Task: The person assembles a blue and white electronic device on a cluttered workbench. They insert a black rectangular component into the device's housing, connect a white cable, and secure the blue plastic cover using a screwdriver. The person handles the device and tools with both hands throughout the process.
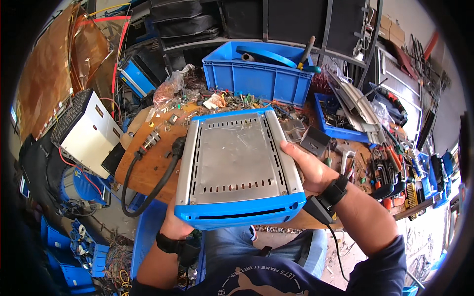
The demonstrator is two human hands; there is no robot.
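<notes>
I hold a box-shaped machine [237, 163] with a silver vented metal cover and blue plastic end frames, tilted up off the wooden bench [148, 163]. My right hand [308, 170] grips its right side, thumb on the silver edge. My left hand [173, 224] supports it from below at the near left corner, mostly hidden under the blue frame. A thick black cable [148, 192] hangs from the machine's left side and loops down past the bench edge. Both wrists wear black straps.
A blue plastic crate [256, 74] stands behind the machine, with loose screws and scraps in front of it. A white metal box [86, 133] sits at the left. Hand tools and pliers [390, 172] cover the bench at right, beside a smaller blue tray [340, 130].
</notes>
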